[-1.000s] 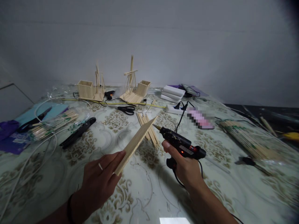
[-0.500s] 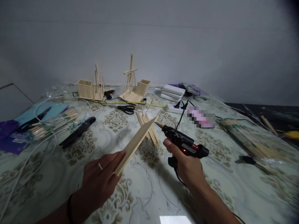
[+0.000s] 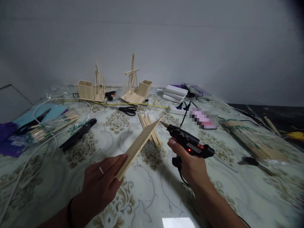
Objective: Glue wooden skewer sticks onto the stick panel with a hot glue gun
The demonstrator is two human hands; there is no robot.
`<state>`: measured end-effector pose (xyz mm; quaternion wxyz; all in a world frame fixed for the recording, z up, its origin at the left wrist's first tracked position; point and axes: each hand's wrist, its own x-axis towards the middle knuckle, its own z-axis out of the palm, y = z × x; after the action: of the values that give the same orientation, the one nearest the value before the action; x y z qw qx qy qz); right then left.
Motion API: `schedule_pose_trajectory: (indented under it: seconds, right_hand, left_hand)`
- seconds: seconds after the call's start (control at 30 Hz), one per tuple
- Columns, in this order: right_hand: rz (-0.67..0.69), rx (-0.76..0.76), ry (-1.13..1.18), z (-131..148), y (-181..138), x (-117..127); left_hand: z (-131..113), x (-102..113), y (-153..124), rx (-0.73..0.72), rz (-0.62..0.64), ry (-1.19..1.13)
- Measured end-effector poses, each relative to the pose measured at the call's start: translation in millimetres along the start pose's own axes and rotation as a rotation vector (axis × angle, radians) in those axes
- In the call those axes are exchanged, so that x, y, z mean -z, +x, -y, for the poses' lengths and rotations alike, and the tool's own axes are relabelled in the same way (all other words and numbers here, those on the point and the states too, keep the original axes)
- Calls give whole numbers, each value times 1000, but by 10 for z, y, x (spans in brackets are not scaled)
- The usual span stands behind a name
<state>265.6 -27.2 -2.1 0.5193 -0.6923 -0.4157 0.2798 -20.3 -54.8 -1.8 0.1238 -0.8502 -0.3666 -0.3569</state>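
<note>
My left hand (image 3: 102, 180) grips the near end of a flat panel of joined wooden sticks (image 3: 139, 147), tilted up off the table. In my right hand (image 3: 187, 161) is a black hot glue gun (image 3: 190, 141) with a red light glowing on its side. Its nozzle points at the panel's far upper corner, close to the edge; whether it touches is hard to tell. Behind the panel lies a small pile of loose wooden sticks (image 3: 155, 137), partly hidden by it.
Two wooden stick models (image 3: 85, 90) (image 3: 136, 96) stand at the back by the wall. Black scissors (image 3: 128, 110), a white power strip (image 3: 175, 109) and a pixelated pink object (image 3: 203, 118) lie mid-table. Bagged sticks (image 3: 255, 141) are at right; a black tool (image 3: 78, 134) lies left.
The glue gun has shifted slightly right and down along the panel's far end. My left hand and the panel stay almost in place.
</note>
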Motion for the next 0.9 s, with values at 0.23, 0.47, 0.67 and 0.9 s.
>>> schedule_pose_trajectory:
  seconds: [0.23, 0.47, 0.67, 0.9]
  right_hand:
    - [-25, -1, 48, -9, 30, 7]
    - [-49, 22, 40, -6, 49, 30]
    - [-56, -21, 57, -52, 77, 19]
    - [-43, -49, 32, -67, 84, 25]
  left_hand:
    - [-11, 19, 29, 3, 4, -13]
    - [-8, 15, -7, -9, 10, 1]
    - [-11, 28, 8, -11, 4, -35]
    - [12, 23, -13, -8, 32, -40]
